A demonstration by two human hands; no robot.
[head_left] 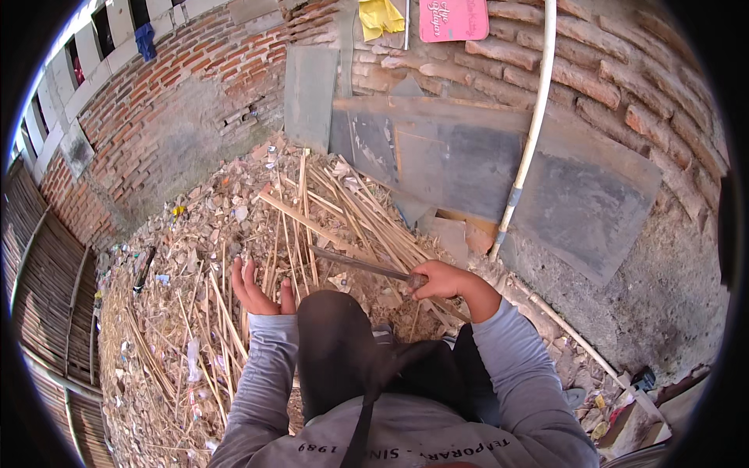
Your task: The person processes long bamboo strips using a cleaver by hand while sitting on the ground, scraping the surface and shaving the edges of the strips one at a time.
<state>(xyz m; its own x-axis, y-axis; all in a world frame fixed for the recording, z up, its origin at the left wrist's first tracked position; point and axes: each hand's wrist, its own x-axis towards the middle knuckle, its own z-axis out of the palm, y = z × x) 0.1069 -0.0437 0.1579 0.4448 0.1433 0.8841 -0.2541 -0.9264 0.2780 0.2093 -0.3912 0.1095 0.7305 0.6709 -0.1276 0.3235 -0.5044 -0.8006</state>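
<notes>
In my right hand [441, 280] is a long knife [360, 264], its handle gripped in closed fingers. The dark narrow blade points left, in front of my knees. My left hand [257, 292] is raised beside my left knee with thumb and fingers apart, and nothing shows in it. Just beyond the blade, a loose pile of split bamboo strips [367, 212] lies on the rubble. One wider strip [308, 221] crosses the pile at a slant. More thin strips [228, 313] lie beside my left forearm.
Rubble and litter [183, 234] cover the ground. Grey boards [589, 204] lean on the brick wall [624, 74] at the right, with a white pipe [535, 117] before them. A bamboo-slat fence [47, 273] stands at the left.
</notes>
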